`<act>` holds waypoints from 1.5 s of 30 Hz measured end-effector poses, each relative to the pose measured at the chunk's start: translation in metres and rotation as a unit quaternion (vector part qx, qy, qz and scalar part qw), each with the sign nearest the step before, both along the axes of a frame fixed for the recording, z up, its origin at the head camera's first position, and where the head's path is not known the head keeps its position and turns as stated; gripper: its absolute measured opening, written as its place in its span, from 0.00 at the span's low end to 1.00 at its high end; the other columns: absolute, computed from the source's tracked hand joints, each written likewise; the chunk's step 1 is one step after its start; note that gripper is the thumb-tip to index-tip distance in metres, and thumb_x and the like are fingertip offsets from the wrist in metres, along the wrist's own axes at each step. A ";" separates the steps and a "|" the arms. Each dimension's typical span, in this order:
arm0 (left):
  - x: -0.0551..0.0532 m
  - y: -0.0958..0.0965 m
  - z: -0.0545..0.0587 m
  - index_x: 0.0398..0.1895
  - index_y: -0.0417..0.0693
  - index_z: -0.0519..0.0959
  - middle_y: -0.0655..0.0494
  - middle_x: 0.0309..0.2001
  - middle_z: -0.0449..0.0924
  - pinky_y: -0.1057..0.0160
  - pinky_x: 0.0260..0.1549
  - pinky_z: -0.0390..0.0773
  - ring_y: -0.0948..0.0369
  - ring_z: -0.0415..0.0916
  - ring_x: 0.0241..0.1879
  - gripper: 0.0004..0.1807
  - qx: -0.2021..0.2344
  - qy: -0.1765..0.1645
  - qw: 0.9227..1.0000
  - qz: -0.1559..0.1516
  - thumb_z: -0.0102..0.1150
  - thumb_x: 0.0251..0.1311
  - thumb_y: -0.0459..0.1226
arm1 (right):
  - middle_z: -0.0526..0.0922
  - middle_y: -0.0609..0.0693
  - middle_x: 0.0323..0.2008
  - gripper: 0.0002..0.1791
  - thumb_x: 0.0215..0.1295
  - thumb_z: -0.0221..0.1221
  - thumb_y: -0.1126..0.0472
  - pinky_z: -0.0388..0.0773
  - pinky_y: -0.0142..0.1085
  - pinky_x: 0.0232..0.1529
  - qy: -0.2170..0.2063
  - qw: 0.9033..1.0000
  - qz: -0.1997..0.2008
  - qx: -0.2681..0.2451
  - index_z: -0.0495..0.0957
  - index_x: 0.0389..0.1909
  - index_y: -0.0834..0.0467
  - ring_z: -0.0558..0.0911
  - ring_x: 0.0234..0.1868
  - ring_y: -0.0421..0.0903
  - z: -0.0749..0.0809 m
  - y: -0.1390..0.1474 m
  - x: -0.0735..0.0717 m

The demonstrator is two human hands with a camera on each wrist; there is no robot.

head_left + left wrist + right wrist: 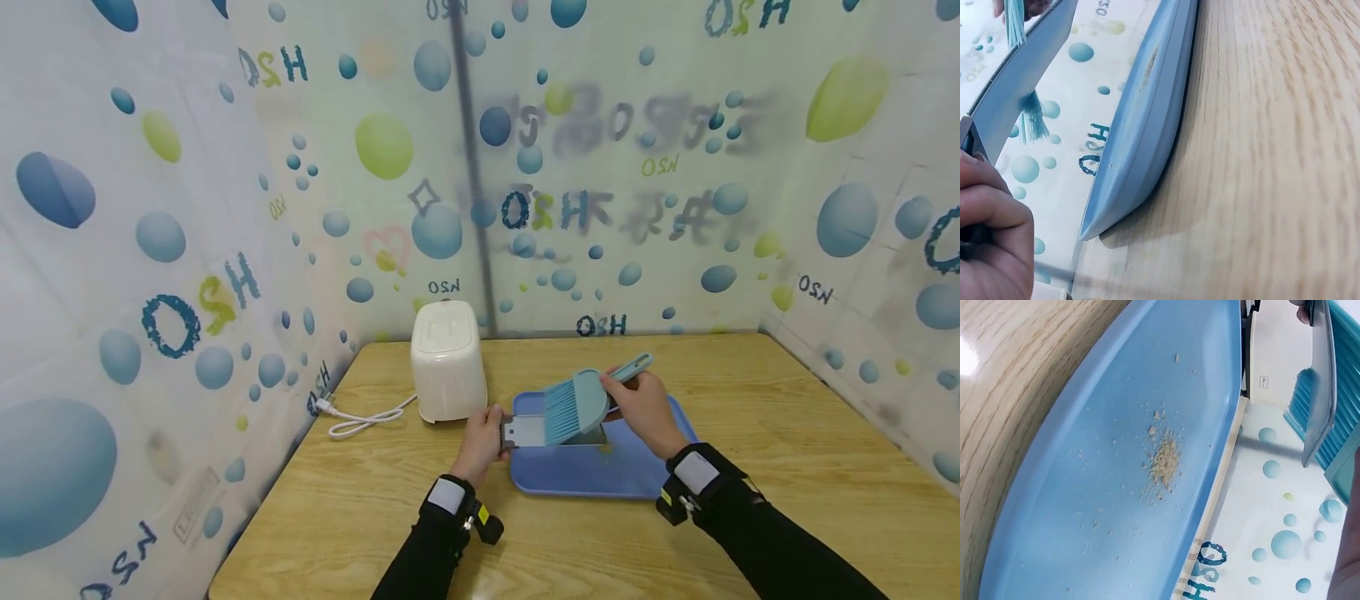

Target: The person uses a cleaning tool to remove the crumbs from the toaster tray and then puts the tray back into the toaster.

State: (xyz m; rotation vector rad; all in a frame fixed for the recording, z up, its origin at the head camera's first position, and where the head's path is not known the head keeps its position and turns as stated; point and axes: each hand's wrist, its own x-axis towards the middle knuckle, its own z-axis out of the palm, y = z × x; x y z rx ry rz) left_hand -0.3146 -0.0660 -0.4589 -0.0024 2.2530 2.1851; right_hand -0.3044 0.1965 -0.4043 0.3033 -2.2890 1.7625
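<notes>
My left hand [480, 440] grips one end of a flat, silvery crumb tray [528, 431], holding it level above the blue tray [585, 483]. My right hand [647, 412] holds a light-blue brush [592, 400] by its handle. The brush's bristles lie across the crumb tray and cover part of its surface; in the left wrist view, bristles [1035, 119] hang past its edge. A small heap of brown crumbs [1165, 461] lies on the blue tray, with finer bits scattered around it.
Behind my left hand stands a white toaster [448, 358]. Its white cord [367, 423] and plug lie on the wooden table [360, 500] to the left. Printed curtains [637, 250] enclose the back and both sides.
</notes>
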 end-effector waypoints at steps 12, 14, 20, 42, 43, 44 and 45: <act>0.000 -0.002 0.001 0.51 0.33 0.76 0.51 0.29 0.74 0.70 0.15 0.72 0.64 0.68 0.18 0.21 -0.019 0.004 1.000 0.000 0.39 0.82 0.43 | 0.82 0.68 0.44 0.25 0.78 0.55 0.52 0.87 0.44 0.35 0.010 1.000 -0.013 -0.002 0.72 0.59 0.71 0.86 0.33 0.40 -0.001 0.013 -0.001; 0.000 -0.001 0.001 0.51 0.33 0.76 0.51 0.29 0.74 0.70 0.15 0.72 0.64 0.68 0.17 0.21 -0.016 0.005 1.000 0.000 0.40 0.82 0.42 | 0.82 0.67 0.44 0.25 0.78 0.56 0.51 0.87 0.44 0.34 0.012 1.000 -0.019 0.001 0.73 0.59 0.70 0.86 0.32 0.40 -0.001 0.015 -0.001; 0.000 -0.001 0.000 0.51 0.33 0.76 0.51 0.29 0.74 0.70 0.15 0.72 0.64 0.68 0.17 0.20 -0.009 0.005 1.000 -0.004 0.40 0.82 0.42 | 0.83 0.67 0.44 0.26 0.78 0.56 0.51 0.87 0.42 0.33 0.011 1.000 -0.027 0.007 0.72 0.59 0.71 0.86 0.32 0.40 -0.003 0.019 -0.001; -0.001 -0.005 -0.003 0.51 0.35 0.76 0.51 0.29 0.73 0.70 0.14 0.71 0.63 0.67 0.17 0.20 -0.009 0.006 1.000 -0.002 0.40 0.82 0.44 | 0.83 0.67 0.42 0.26 0.78 0.55 0.50 0.87 0.41 0.32 0.018 0.997 -0.069 0.038 0.73 0.57 0.72 0.86 0.29 0.40 -0.003 0.042 0.001; -0.002 -0.005 -0.004 0.51 0.35 0.76 0.51 0.29 0.73 0.70 0.14 0.71 0.63 0.67 0.17 0.20 -0.010 0.004 1.000 -0.001 0.41 0.82 0.44 | 0.83 0.67 0.43 0.26 0.78 0.55 0.50 0.86 0.39 0.31 0.018 0.997 -0.070 0.040 0.73 0.57 0.72 0.86 0.29 0.40 -0.003 0.043 0.002; -0.002 -0.005 -0.004 0.51 0.36 0.76 0.51 0.30 0.73 0.70 0.15 0.71 0.63 0.67 0.17 0.20 -0.009 0.002 1.000 0.000 0.41 0.82 0.44 | 0.83 0.68 0.43 0.26 0.78 0.55 0.50 0.86 0.38 0.31 0.018 0.996 -0.072 0.041 0.73 0.57 0.72 0.86 0.29 0.40 -0.002 0.044 0.002; -0.002 -0.005 -0.005 0.50 0.36 0.76 0.51 0.30 0.73 0.70 0.15 0.71 0.63 0.67 0.17 0.20 -0.011 0.000 1.000 0.000 0.41 0.82 0.44 | 0.83 0.67 0.43 0.26 0.78 0.55 0.50 0.86 0.37 0.31 0.018 0.996 -0.074 0.043 0.73 0.57 0.72 0.86 0.29 0.39 -0.002 0.045 0.002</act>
